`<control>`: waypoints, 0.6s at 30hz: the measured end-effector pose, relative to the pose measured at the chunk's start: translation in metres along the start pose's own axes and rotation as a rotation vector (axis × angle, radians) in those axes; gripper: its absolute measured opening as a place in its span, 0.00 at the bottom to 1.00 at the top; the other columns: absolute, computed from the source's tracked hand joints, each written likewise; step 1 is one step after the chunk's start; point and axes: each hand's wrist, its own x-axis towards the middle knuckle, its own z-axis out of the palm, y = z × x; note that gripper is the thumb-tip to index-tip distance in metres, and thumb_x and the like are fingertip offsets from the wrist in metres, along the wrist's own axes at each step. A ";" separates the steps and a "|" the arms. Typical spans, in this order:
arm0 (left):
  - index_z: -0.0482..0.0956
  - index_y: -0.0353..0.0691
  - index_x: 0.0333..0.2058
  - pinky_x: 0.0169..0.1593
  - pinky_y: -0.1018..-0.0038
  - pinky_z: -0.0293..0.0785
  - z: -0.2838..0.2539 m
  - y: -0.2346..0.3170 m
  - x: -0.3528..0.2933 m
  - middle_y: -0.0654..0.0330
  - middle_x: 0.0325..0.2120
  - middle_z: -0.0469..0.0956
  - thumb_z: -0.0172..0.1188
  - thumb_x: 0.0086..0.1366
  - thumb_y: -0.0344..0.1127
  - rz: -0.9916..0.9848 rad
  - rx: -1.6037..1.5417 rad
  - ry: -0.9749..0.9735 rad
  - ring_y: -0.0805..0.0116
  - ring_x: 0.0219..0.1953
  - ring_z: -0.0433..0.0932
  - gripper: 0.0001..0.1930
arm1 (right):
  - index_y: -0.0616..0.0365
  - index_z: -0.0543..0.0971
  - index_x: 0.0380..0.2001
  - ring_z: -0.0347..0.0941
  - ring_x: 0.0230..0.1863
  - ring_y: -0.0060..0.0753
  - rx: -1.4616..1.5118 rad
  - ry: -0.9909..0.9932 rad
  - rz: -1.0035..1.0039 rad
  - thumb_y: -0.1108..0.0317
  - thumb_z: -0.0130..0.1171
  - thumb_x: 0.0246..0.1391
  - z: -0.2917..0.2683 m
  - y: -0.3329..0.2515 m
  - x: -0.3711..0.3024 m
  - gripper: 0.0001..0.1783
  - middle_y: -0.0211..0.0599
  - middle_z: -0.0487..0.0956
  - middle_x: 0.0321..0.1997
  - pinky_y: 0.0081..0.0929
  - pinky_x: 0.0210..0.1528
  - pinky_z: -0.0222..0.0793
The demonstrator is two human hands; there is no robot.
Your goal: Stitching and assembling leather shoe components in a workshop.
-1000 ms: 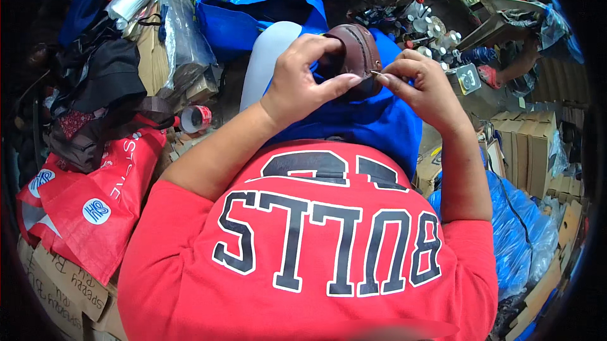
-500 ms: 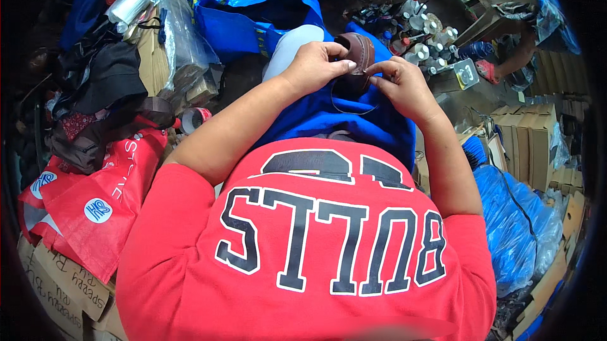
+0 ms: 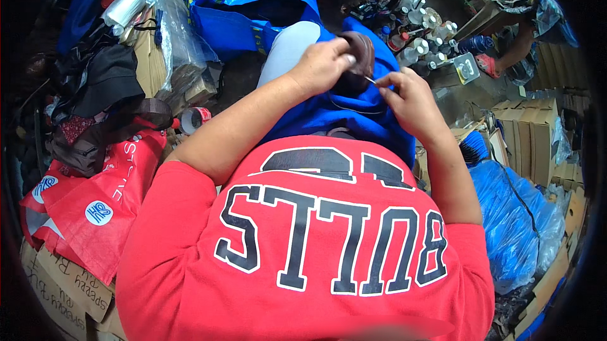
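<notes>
A dark brown leather shoe (image 3: 361,56) with a stitched seam is held up over my lap. My left hand (image 3: 321,68) pinches its left edge between thumb and fingers; that edge is slightly blurred. On the other side, my right hand (image 3: 410,99) is closed in a pinch on a thin, pale needle (image 3: 371,80), whose far end meets the shoe's lower right edge. A dark thread (image 3: 354,111) loops down across the blue cloth (image 3: 303,116) over my legs. The shoe's underside is hidden.
A blue bag (image 3: 246,9) gapes open ahead. Several capped bottles (image 3: 425,22) cluster at the far right, near a clear square container (image 3: 466,68) and another person's foot (image 3: 487,66). Cardboard boxes (image 3: 525,132) and blue plastic (image 3: 506,221) lie right; a red bag (image 3: 95,195) lies left.
My right hand has shifted slightly right and down, and more of the needle shows between it and the shoe. The shoe has tilted a little in my left hand.
</notes>
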 end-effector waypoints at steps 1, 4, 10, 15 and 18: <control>0.77 0.35 0.35 0.40 0.69 0.71 -0.001 -0.001 0.001 0.49 0.29 0.79 0.55 0.60 0.38 0.002 0.025 0.073 0.61 0.34 0.79 0.11 | 0.58 0.81 0.33 0.70 0.31 0.37 -0.016 0.038 -0.032 0.70 0.59 0.49 -0.002 -0.001 -0.006 0.07 0.42 0.71 0.27 0.29 0.37 0.66; 0.78 0.34 0.35 0.41 0.73 0.70 -0.007 -0.004 0.006 0.57 0.29 0.78 0.57 0.60 0.37 -0.069 -0.170 -0.015 0.70 0.34 0.76 0.11 | 0.62 0.78 0.32 0.70 0.32 0.28 0.326 0.132 0.050 0.72 0.57 0.53 -0.013 0.001 -0.021 0.05 0.33 0.71 0.28 0.25 0.37 0.65; 0.79 0.33 0.39 0.46 0.78 0.68 -0.005 0.000 0.010 0.63 0.33 0.79 0.60 0.60 0.38 -0.213 -0.161 -0.238 0.76 0.38 0.74 0.14 | 0.61 0.72 0.40 0.68 0.32 0.24 1.273 0.313 -0.394 0.69 0.47 0.63 -0.049 -0.005 -0.035 0.08 0.34 0.71 0.33 0.31 0.40 0.68; 0.80 0.36 0.41 0.52 0.77 0.64 0.001 0.002 0.012 0.64 0.36 0.80 0.59 0.60 0.34 -0.343 -0.506 -0.294 0.76 0.41 0.74 0.11 | 0.58 0.73 0.49 0.66 0.30 0.21 0.958 0.576 -0.398 0.69 0.48 0.62 -0.093 0.003 -0.048 0.13 0.31 0.73 0.30 0.22 0.38 0.63; 0.79 0.37 0.43 0.53 0.77 0.63 0.004 0.000 0.011 0.64 0.38 0.79 0.56 0.61 0.32 -0.351 -0.595 -0.275 0.76 0.42 0.74 0.12 | 0.58 0.77 0.45 0.71 0.33 0.17 0.617 0.517 -0.101 0.69 0.53 0.59 -0.066 0.012 -0.043 0.11 0.29 0.77 0.32 0.17 0.38 0.64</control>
